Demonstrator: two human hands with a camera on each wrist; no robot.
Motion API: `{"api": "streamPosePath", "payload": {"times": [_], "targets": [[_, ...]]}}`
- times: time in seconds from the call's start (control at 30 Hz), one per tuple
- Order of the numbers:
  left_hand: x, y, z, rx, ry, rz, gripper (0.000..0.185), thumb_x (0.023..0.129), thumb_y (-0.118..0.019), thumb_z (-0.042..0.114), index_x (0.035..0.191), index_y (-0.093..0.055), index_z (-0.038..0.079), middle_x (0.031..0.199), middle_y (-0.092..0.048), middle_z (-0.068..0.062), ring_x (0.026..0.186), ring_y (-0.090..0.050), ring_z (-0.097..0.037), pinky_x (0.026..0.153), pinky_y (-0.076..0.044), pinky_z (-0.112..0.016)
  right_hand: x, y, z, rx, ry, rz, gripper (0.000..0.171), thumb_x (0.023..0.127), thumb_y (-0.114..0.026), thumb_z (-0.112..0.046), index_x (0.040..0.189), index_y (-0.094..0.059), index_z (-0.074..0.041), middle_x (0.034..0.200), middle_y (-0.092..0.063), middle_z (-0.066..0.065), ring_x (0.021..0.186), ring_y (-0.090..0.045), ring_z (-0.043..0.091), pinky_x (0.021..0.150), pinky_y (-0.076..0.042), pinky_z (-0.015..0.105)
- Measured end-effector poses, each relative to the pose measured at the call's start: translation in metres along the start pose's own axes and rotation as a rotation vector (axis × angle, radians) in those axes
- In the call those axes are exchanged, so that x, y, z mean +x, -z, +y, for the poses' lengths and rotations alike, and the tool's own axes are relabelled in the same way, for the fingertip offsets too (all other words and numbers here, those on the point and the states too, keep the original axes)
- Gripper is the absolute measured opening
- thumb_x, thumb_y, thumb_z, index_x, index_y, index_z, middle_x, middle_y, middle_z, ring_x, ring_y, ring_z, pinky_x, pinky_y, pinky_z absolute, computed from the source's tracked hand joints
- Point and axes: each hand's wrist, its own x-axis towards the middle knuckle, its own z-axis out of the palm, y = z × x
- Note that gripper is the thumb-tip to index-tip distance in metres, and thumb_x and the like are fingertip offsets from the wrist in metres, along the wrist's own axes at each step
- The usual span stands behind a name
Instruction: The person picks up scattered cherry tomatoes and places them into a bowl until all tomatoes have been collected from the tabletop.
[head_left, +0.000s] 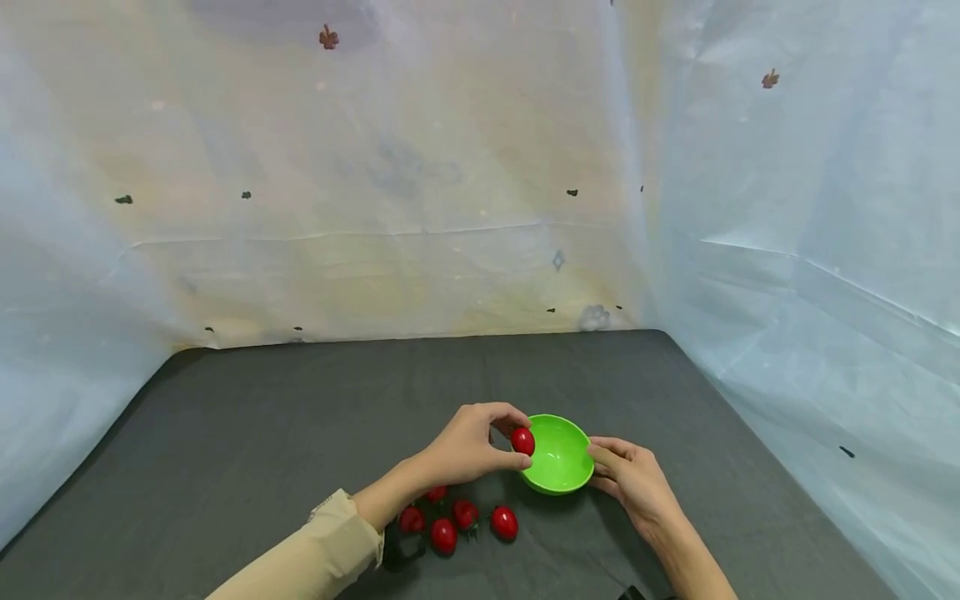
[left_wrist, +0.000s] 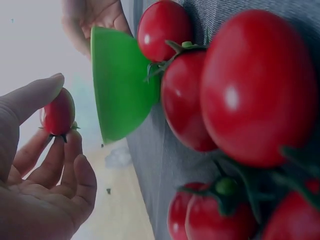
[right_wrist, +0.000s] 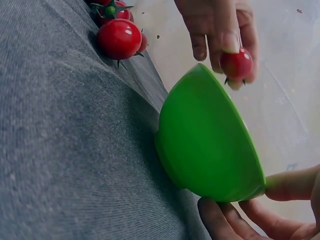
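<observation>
A small green bowl [head_left: 558,467] stands on the dark grey cloth [head_left: 300,433]. My left hand [head_left: 472,446] pinches a red cherry tomato [head_left: 522,441] between thumb and fingers, right at the bowl's left rim; the same tomato [left_wrist: 58,113] [right_wrist: 236,64] shows in both wrist views. My right hand [head_left: 630,475] holds the bowl's right side, thumb on the rim [right_wrist: 260,187] and fingers under it. Several more cherry tomatoes [head_left: 457,521] with green stalks lie on the cloth just in front of the bowl, below my left wrist, and fill the left wrist view [left_wrist: 255,90].
Pale plastic sheeting [head_left: 450,167] walls in the table at the back and both sides. The cloth-covered table stretches left and far behind the bowl. A beige sleeve [head_left: 315,550] covers my left forearm. A dark object [head_left: 397,550] lies near the tomatoes by the sleeve.
</observation>
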Motion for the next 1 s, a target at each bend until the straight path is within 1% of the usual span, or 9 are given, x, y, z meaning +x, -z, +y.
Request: {"api": "streamPosePath", "payload": {"times": [0.2,0.37,0.53,0.7,0.8,0.87,1.0], "targets": [[0.009,-0.009,-0.004,-0.005,0.024,-0.007,0.039,0.081,-0.083,0.022,0.115,-0.068,0.010,0.098,-0.065,0.011,0.092,-0.061,-0.014,0.073,-0.050,-0.027,0.001,0.000,0.000,-0.011,0.005,0.002,0.036,0.099,-0.059,-0.009,0.127,-0.055,0.013,0.116,-0.063,0.020,0.099,-0.066,0.029,0.081,-0.054,0.039],[0.009,-0.014,-0.008,0.002,0.047,-0.014,0.040,0.081,-0.084,0.022,0.116,-0.068,0.010,0.100,-0.064,0.011,0.092,-0.060,-0.011,0.075,-0.050,-0.026,0.000,0.000,0.001,-0.023,-0.003,0.003,0.036,0.099,-0.059,-0.010,0.127,-0.055,0.013,0.118,-0.062,0.020,0.100,-0.065,0.029,0.081,-0.054,0.039],[0.010,-0.016,-0.010,0.028,0.037,-0.017,0.042,0.081,-0.083,0.023,0.117,-0.067,0.011,0.104,-0.063,0.011,0.093,-0.058,-0.009,0.079,-0.050,-0.027,-0.001,0.001,0.002,-0.031,0.003,0.006,0.035,0.099,-0.059,-0.010,0.127,-0.056,0.012,0.115,-0.063,0.019,0.098,-0.065,0.029,0.081,-0.054,0.039],[0.010,-0.015,-0.009,0.058,0.030,-0.025,0.048,0.081,-0.084,0.023,0.123,-0.065,0.010,0.115,-0.064,0.004,0.102,-0.058,-0.015,0.084,-0.050,-0.031,0.000,0.001,0.002,-0.030,0.006,0.005,0.035,0.099,-0.059,-0.010,0.126,-0.056,0.012,0.114,-0.063,0.018,0.098,-0.065,0.029,0.080,-0.054,0.038],[0.007,-0.013,-0.009,0.071,0.018,-0.010,0.050,0.081,-0.083,0.025,0.126,-0.064,0.010,0.121,-0.062,-0.001,0.105,-0.057,-0.020,0.084,-0.049,-0.031,0.001,0.001,0.002,-0.027,0.000,0.009,0.035,0.099,-0.059,-0.010,0.126,-0.057,0.011,0.115,-0.064,0.018,0.098,-0.066,0.029,0.080,-0.054,0.038],[0.002,-0.010,-0.008,0.073,0.010,0.018,0.050,0.082,-0.083,0.027,0.125,-0.064,0.011,0.122,-0.062,-0.001,0.106,-0.057,-0.022,0.082,-0.049,-0.033,0.001,0.001,0.002,-0.026,-0.002,0.011,0.035,0.099,-0.060,-0.010,0.126,-0.057,0.011,0.115,-0.064,0.018,0.099,-0.066,0.029,0.080,-0.054,0.038],[-0.016,0.003,-0.003,0.045,0.025,0.081,0.045,0.084,-0.081,0.029,0.124,-0.064,0.016,0.120,-0.061,0.002,0.106,-0.056,-0.018,0.085,-0.049,-0.041,0.000,0.001,0.001,-0.027,-0.004,0.017,0.035,0.099,-0.059,-0.010,0.126,-0.057,0.012,0.116,-0.063,0.018,0.098,-0.066,0.028,0.080,-0.055,0.038]]}}
